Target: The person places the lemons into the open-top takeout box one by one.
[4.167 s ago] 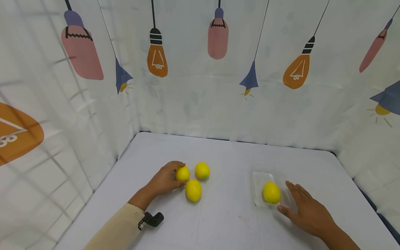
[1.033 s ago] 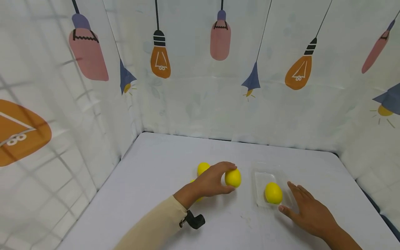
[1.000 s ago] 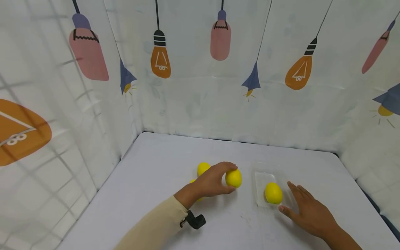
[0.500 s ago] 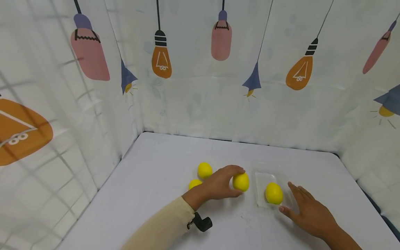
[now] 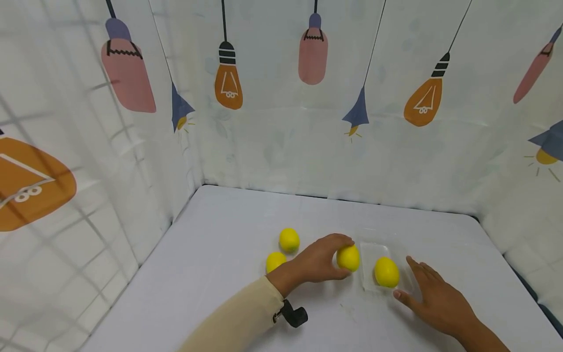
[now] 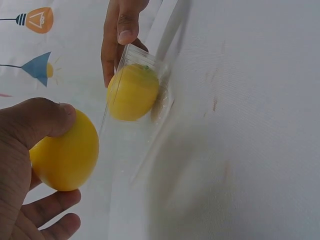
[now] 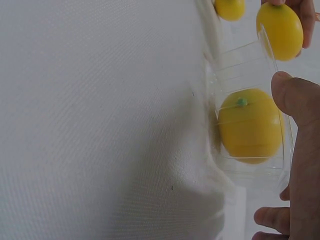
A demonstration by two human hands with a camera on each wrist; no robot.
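In the head view my left hand [image 5: 323, 259] holds a yellow lemon [image 5: 348, 258] between thumb and fingers, just left of a clear plastic container [image 5: 368, 281]. The left wrist view shows the thumb pressed on that lemon [image 6: 70, 152], with fingers beneath it. Another lemon [image 5: 387, 272] lies inside the container; the right wrist view shows its green stem spot through the clear wall. My right hand [image 5: 435, 298] stays at the container's right side with fingers extended; its thumb is at the rim, though contact is hard to tell.
Two more lemons, one farther back [image 5: 289, 240] and one nearer [image 5: 276, 261] and partly behind the left forearm, lie on the white table [image 5: 246, 210]. A black wrist camera [image 5: 294, 315] sticks out from the left sleeve. Printed white curtains [image 5: 281, 146] enclose the table's back and sides.
My left hand took a lemon from the group at the left and carried it rightward, up beside the container. The right hand and the lemon in the container have stayed about the same.
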